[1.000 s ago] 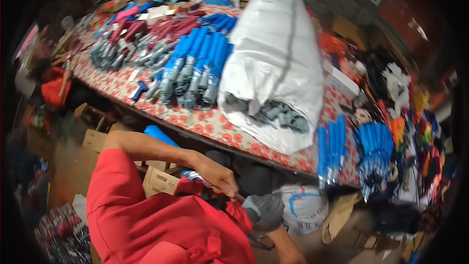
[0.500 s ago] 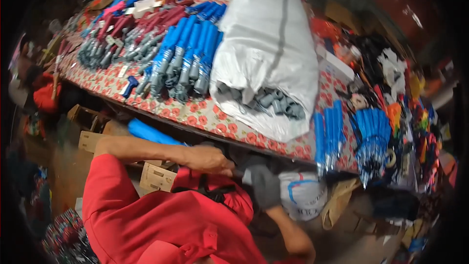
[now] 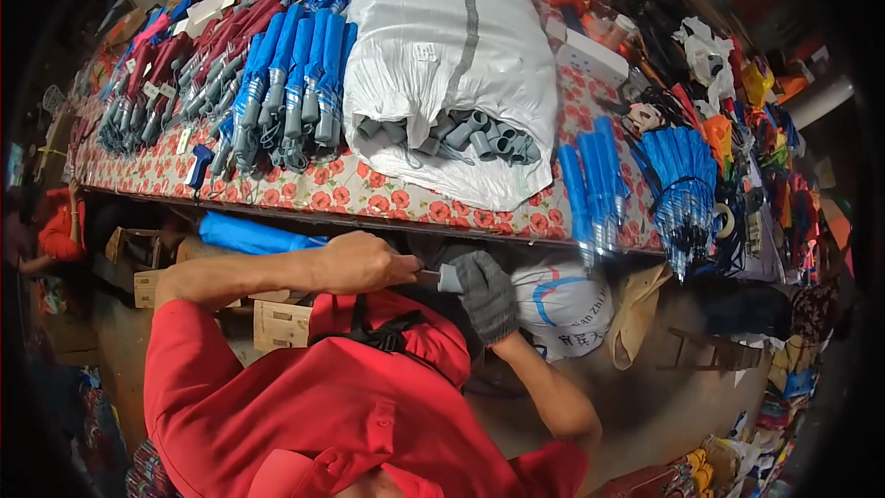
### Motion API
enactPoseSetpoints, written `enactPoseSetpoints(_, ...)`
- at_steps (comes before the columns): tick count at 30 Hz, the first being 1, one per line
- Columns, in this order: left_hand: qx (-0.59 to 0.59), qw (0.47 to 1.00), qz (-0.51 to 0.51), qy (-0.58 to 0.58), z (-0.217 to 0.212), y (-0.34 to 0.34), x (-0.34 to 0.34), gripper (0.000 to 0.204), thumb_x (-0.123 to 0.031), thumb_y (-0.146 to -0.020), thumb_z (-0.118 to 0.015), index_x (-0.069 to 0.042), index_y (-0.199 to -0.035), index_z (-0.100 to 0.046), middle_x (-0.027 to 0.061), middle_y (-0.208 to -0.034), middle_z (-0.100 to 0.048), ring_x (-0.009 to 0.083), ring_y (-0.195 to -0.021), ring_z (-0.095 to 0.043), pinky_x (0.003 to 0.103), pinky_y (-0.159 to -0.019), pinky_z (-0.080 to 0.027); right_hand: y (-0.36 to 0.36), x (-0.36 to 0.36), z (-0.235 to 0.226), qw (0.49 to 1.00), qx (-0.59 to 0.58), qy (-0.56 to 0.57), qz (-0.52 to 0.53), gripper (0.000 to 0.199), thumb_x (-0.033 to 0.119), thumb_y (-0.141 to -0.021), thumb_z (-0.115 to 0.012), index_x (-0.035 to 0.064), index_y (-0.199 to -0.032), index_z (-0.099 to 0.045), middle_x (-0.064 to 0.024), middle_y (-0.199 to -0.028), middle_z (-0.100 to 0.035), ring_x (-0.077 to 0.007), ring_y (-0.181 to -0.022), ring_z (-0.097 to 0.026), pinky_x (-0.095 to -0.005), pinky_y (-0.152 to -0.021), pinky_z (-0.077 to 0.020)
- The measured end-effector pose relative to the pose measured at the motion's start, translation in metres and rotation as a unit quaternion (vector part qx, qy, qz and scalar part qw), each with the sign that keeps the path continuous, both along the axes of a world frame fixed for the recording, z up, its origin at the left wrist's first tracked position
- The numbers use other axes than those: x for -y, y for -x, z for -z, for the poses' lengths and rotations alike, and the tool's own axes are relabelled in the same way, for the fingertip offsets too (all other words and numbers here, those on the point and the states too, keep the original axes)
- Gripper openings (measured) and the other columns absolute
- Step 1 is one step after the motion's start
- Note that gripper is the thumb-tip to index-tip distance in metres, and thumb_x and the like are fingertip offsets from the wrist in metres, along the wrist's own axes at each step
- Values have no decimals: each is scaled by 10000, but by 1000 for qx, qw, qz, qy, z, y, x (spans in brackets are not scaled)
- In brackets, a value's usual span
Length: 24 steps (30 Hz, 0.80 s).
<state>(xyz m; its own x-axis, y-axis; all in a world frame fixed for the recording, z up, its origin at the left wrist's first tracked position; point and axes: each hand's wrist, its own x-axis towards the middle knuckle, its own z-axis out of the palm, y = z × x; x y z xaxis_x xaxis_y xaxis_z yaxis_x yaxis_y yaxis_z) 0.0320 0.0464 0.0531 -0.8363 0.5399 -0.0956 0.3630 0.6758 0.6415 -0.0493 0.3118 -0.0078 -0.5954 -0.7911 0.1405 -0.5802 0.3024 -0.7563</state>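
My bare left hand (image 3: 364, 260) is closed around a folded blue umbrella (image 3: 249, 233), whose canopy sticks out to the left past my forearm. A thin shaft runs from that fist to a grey handle (image 3: 449, 279). My right hand (image 3: 486, 295), in a dark grey knitted glove, is closed on this handle. Both hands are level with each other, just below the front edge of the table (image 3: 387, 200). On the table stands a big white sack (image 3: 452, 28), its open mouth showing many loose grey handles (image 3: 484, 140).
Rows of blue umbrellas (image 3: 300, 60) and maroon umbrellas (image 3: 226, 41) lie left of the sack. More blue umbrellas (image 3: 595, 175) lie to its right, beside a bundle (image 3: 680, 184). A blue tagging gun (image 3: 198, 166) lies near the edge. Below stands a white bag (image 3: 562, 309).
The view has shifted, so the table and sack sit higher and further left in the picture. Both hands still hold the umbrella; the handle and glove now show more sharply.
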Motion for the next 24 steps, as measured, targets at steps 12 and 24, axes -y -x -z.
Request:
enactPoseSetpoints(12, 475, 864, -44, -164, 12, 16, 1, 263, -250, -1016, -612, -83, -813, -620, -4, -668, -592, 71, -596, -546, 250, -540, -444, -1, -33, -33, 975, -213, 63, 10, 234, 335, -861, -650, 112, -791, -657, -133, -737, -592, -322, -619, -567, -441, -555, -431)
enactPoseSetpoints(24, -167, 971, 137, 99, 50, 48, -31, 341, -364, -992, -635, -30, -951, -690, -12, -624, -542, 101, -536, -514, 279, -483, -414, -39, -25, 18, 845, 420, 186, 274, 354, 435, -902, -669, 82, -895, -637, -129, -680, -597, -264, -607, -610, -438, -584, -484)
